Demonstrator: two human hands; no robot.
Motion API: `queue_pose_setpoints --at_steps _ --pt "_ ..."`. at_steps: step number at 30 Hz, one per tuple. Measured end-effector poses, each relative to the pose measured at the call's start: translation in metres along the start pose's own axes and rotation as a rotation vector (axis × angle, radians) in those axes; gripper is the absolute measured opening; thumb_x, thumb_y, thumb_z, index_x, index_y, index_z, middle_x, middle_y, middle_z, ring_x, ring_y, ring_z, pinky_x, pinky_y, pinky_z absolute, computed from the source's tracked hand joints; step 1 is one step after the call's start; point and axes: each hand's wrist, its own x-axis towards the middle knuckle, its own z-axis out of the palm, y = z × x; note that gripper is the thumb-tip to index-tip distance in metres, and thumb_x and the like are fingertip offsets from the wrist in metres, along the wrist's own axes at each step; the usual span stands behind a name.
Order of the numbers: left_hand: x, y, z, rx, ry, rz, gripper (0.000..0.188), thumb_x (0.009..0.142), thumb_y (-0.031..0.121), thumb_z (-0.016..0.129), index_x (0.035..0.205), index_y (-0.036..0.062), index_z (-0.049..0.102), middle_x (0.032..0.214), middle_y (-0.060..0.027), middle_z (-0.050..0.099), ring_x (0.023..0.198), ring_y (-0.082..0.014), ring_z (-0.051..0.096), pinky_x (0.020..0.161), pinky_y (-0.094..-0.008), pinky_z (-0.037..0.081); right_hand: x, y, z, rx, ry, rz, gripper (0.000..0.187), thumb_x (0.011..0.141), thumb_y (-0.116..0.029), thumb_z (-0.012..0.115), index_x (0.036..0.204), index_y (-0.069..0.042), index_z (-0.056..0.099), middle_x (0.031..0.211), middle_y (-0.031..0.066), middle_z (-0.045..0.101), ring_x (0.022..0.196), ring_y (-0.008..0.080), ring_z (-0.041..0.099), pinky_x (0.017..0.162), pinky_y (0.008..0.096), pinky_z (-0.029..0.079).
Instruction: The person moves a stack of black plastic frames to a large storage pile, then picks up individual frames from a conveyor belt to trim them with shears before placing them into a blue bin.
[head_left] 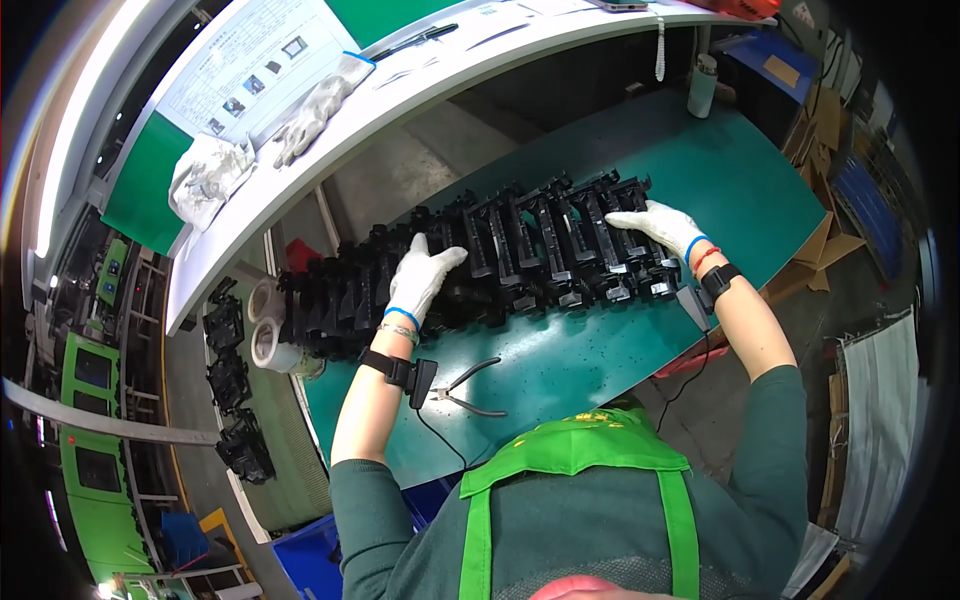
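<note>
A long row of black moulded plastic frames [548, 240] stands packed side by side across the green table. My left hand [422, 278], in a white knitted glove, lies on the left-middle part of the row with thumb and fingers apart. At the row's right end, my gloved right hand [658, 226] rests against the top of the last frames, its fingers stretched leftward. The undersides of both hands are hidden. A pair of cutting pliers [468, 388] with dark handles lies spread on the table, just right of my left wrist.
Rolls of tape [266, 340] stand at the table's left edge. More black frames [228, 375] sit on a conveyor [300, 480] at the left. A white shelf [420, 85] curves above the far side, holding gloves [322, 108]. A bottle [703, 85] stands far right, near cardboard [822, 245].
</note>
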Motion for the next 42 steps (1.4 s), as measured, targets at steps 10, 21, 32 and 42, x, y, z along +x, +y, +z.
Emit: queue_pose_setpoints --at_steps 10,21,32,42 --pt "0.016 0.004 0.017 -0.432 -0.313 -0.206 0.097 0.077 0.046 0.082 0.151 -0.0028 0.042 0.133 -0.0179 0.064 0.119 -0.0310 0.062 0.102 -0.0434 0.046 -0.020 0.009 -0.039 0.381 -0.177 0.137 0.114 0.076 -0.061 0.082 0.155 0.007 0.035 0.151 0.0255 0.049 0.139 0.0336 0.049 0.116 0.0410 0.038" --pt "0.021 0.010 0.043 -0.994 -0.524 -0.358 0.054 0.085 0.040 0.080 0.124 0.0066 0.063 0.109 -0.0091 0.068 0.085 -0.0208 0.065 0.075 -0.0360 0.056 -0.020 0.025 -0.038 0.389 -0.115 0.197 0.101 0.078 -0.055 0.083 0.148 0.008 0.046 0.143 0.0222 0.057 0.133 0.0292 0.053 0.112 0.0383 0.041" --pt "0.039 0.032 0.046 -0.768 -0.566 -0.274 0.041 0.089 0.041 0.075 0.118 0.0115 0.071 0.100 -0.0035 0.069 0.086 -0.0171 0.066 0.073 -0.0337 0.054 -0.039 0.014 -0.054 0.409 -0.009 0.166 0.097 0.078 -0.053 0.083 0.146 0.008 0.049 0.143 0.0219 0.057 0.131 0.0263 0.055 0.113 0.0344 0.040" --pt "0.051 0.042 0.053 -0.922 -0.799 -0.351 0.038 0.090 0.035 0.074 0.120 0.0120 0.071 0.106 -0.0054 0.073 0.092 -0.0218 0.070 0.081 -0.0365 0.058 -0.010 0.034 -0.036 0.565 -0.092 0.107 0.079 0.076 -0.052 0.085 0.129 0.004 0.064 0.120 0.0160 0.070 0.106 0.0215 0.067 0.099 0.0328 0.049"
